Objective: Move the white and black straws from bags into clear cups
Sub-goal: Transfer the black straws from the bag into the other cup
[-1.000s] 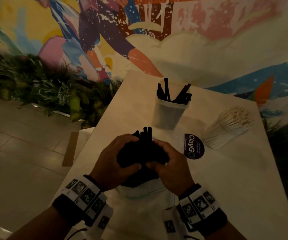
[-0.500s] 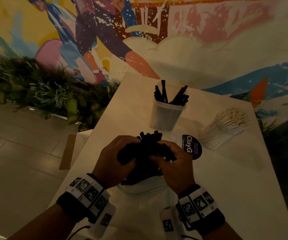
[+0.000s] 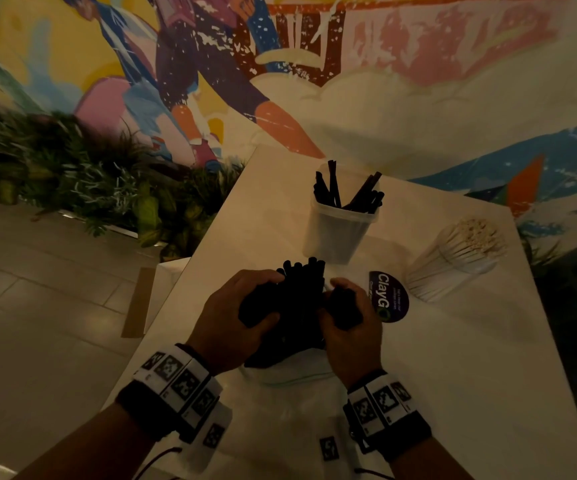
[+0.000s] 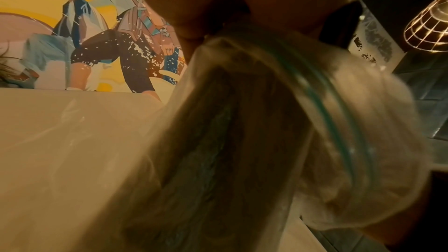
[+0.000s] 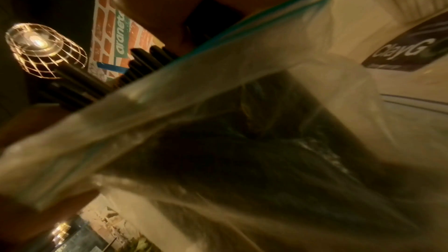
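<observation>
A clear zip bag (image 3: 288, 374) full of black straws (image 3: 302, 292) stands near the table's front, the straw ends sticking out of its top. My left hand (image 3: 235, 313) grips the bundle from the left and my right hand (image 3: 345, 317) grips it from the right. In the wrist views the bag (image 4: 266, 122) (image 5: 218, 122) fills the frame, with black straw tips (image 5: 145, 58) above its teal zip edge. Farther back stands a clear cup (image 3: 340, 230) holding several black straws (image 3: 345, 190). White straws (image 3: 453, 258) lie in a clear wrap at the right.
A round dark sticker (image 3: 389, 296) reading ClayG lies on the pale table (image 3: 453, 375) right of my hands. The table's left edge drops to a tiled floor (image 3: 37, 306) with plants (image 3: 72, 181) along a painted wall. A caged lamp (image 5: 43, 49) hangs overhead.
Both hands have kept hold of the black straw bundle and shifted their grip. The right hand has moved a little right, and the straw tips have spread at the top.
</observation>
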Demonstrator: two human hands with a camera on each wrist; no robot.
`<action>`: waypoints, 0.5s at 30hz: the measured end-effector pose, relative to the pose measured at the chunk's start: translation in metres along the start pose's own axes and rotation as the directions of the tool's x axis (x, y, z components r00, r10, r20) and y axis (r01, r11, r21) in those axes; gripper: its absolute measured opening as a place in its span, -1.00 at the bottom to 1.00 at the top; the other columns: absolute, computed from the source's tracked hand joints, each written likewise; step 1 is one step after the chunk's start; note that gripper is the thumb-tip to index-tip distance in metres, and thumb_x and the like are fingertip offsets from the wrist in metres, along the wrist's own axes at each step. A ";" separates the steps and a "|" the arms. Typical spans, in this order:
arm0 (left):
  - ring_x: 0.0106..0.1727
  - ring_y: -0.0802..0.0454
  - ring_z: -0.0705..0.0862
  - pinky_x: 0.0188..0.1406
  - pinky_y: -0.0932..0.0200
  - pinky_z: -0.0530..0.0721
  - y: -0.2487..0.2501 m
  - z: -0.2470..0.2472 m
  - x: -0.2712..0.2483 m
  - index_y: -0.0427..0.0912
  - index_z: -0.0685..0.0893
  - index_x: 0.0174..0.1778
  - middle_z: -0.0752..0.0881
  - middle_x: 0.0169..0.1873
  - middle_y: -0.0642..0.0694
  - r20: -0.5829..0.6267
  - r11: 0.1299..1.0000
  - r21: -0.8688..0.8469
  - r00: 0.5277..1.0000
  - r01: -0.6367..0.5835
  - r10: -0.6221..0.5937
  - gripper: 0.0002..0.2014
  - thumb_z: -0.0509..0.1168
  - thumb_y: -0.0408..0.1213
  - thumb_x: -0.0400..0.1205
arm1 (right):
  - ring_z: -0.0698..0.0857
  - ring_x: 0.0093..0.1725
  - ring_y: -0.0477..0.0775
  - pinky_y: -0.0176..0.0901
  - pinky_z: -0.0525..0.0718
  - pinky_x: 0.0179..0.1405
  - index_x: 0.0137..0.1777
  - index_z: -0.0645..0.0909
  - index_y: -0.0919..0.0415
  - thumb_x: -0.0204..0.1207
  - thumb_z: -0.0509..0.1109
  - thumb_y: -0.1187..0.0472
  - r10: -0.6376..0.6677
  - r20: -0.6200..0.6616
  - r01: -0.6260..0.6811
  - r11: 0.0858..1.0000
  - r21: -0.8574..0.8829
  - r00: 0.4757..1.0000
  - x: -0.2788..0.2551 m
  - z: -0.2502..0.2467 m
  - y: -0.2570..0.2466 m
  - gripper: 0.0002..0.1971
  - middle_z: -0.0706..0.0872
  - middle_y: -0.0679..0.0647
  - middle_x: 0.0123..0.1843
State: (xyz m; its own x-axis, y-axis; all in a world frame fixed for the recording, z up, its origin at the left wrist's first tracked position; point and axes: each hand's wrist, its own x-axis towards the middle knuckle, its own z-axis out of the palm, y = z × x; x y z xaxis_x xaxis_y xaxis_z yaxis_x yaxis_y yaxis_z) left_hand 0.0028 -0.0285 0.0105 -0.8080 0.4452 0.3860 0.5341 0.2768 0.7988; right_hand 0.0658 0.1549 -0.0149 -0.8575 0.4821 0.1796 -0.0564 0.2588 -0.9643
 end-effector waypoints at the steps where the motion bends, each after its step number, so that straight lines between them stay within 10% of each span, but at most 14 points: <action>1: 0.23 0.34 0.57 0.23 0.47 0.50 0.000 0.000 0.000 0.10 0.52 0.25 0.62 0.17 0.18 0.000 1.000 0.003 1.000 -0.002 0.002 -0.56 0.35 -0.09 0.43 | 0.72 -0.03 -0.29 -0.39 0.66 0.06 0.09 0.63 -0.02 0.45 0.49 0.39 0.005 0.019 -0.005 0.999 -0.035 1.000 -0.001 0.001 0.004 -0.67 0.76 -0.15 -0.09; 5: 0.23 0.34 0.58 0.24 0.45 0.52 0.000 0.000 0.000 0.10 0.52 0.25 0.62 0.17 0.17 -0.001 1.000 -0.008 1.000 -0.002 0.002 -0.56 0.35 -0.10 0.43 | 0.69 -0.14 -0.34 -0.47 0.64 -0.08 -0.08 0.63 -0.05 0.36 0.42 0.16 0.006 0.072 0.004 0.990 -0.138 0.997 -0.004 0.000 0.015 -0.85 0.72 -0.21 -0.20; 9: 0.21 0.30 0.60 0.21 0.38 0.57 0.000 0.001 0.001 0.10 0.53 0.25 0.65 0.15 0.11 -0.003 1.000 -0.022 1.000 -0.013 0.013 -0.57 0.35 -0.12 0.44 | 0.70 -0.04 -0.26 -0.46 0.62 0.02 0.11 0.66 0.21 0.29 0.44 -0.03 -0.020 0.108 0.034 0.991 -0.132 0.994 -0.001 0.000 0.013 -0.56 0.75 0.01 -0.06; 15: 0.21 0.25 0.62 0.22 0.30 0.60 -0.001 0.002 0.001 0.10 0.53 0.26 0.66 0.15 0.05 -0.007 1.000 -0.022 1.000 -0.022 0.022 -0.57 0.31 -0.16 0.45 | 0.70 0.09 -0.17 -0.37 0.64 0.11 0.23 0.57 -0.11 0.38 0.37 -0.01 -0.100 0.170 0.124 0.983 -0.139 0.980 0.006 0.007 -0.005 -0.61 0.72 -0.06 0.07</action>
State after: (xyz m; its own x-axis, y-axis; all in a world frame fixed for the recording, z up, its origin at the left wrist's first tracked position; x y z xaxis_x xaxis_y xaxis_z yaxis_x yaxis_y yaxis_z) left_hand 0.0017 -0.0262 0.0094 -0.7978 0.4454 0.4063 0.5459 0.2478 0.8004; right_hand 0.0578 0.1505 -0.0101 -0.9221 0.3042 0.2389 -0.0907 0.4303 -0.8981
